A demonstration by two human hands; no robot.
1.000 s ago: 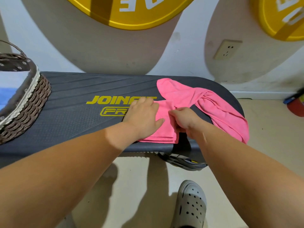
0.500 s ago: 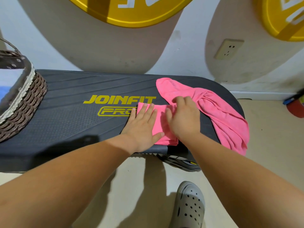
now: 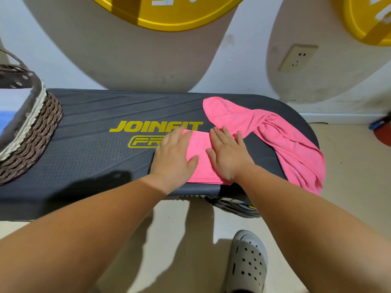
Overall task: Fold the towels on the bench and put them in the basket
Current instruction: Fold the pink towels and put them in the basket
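Two hands: the left hand and right hand lie flat side by side, fingers straight, palms pressing down; neither grasps anything.
Folded towel: the pink folded towel sits under and between both palms, at the near edge of the dark tabletop, right of its middle.
Long axis: it seems to run from the near edge toward the wall, though the palms hide its side edges.
Loose towel: a second pink one, the loose towel, sprawls unfolded just beyond the right hand, its end hanging off the right end of the tabletop.
Basket: the woven basket stands at the far left end, well apart from the hands.
Key relation: the folded towel must travel left along the tabletop to the basket, and the left hand is the nearer one.
Change: a second ago the right hand's fingers were curled at the fold; now they are flat. The left hand lay on the towel then as now.
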